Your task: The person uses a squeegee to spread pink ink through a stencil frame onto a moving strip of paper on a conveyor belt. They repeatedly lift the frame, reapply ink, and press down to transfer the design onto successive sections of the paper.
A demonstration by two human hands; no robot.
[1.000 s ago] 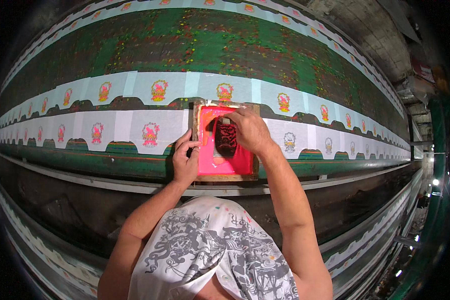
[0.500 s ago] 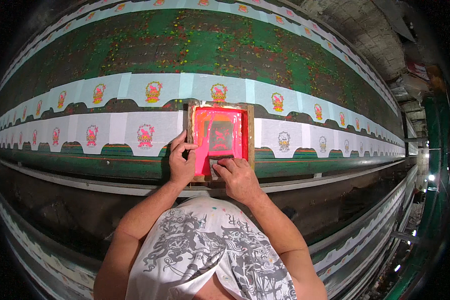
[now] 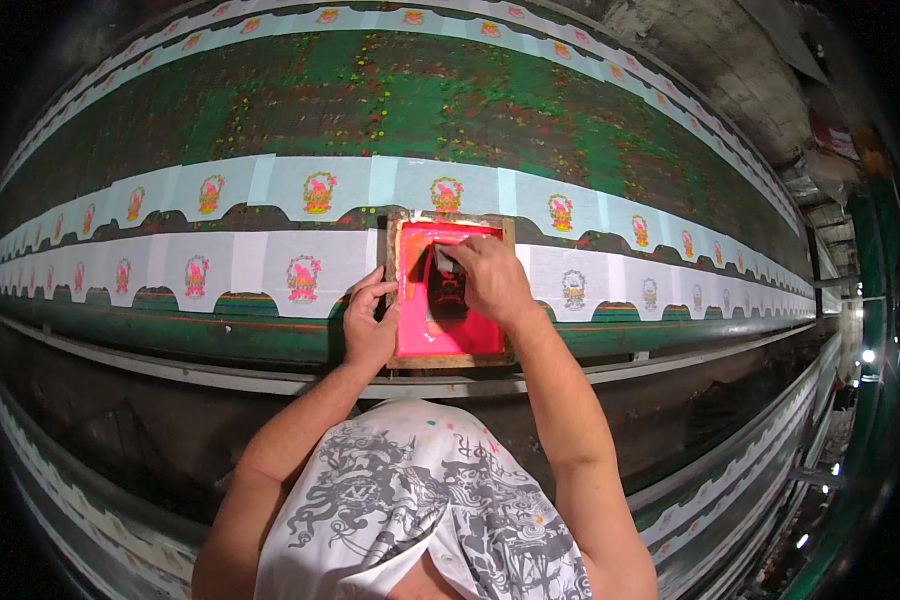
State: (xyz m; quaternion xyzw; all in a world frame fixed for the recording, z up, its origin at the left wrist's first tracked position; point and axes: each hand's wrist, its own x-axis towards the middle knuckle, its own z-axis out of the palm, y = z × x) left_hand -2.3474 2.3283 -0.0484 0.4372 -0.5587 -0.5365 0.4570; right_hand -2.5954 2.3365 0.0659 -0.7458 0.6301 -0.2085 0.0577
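A wooden-framed printing screen (image 3: 452, 361) lies over the near row of white fabric pieces. Bright pink ink (image 3: 415, 328) covers the mesh around a dark rectangular window with a design in it. My left hand (image 3: 368, 325) grips the left side of the frame, thumb and fingers bent against the wood. Inside the frame, toward its far end, my right hand (image 3: 495, 280) pinches a small greyish squeegee (image 3: 444, 262). The squeegee's lower edge is partly hidden by shadow and my fingers.
White pieces left of the screen carry pink-and-grey prints (image 3: 303, 278); those to the right show grey outlines (image 3: 573, 290). A farther row bears pink-and-yellow prints (image 3: 446, 194). Beyond lies an ink-spotted green tabletop (image 3: 410, 100). A pale rail (image 3: 270, 378) runs along the table's near side.
My right hand has pushed the squeegee from the near end of the screen to the far end. My left hand stays on the frame. The whole view has shifted slightly.
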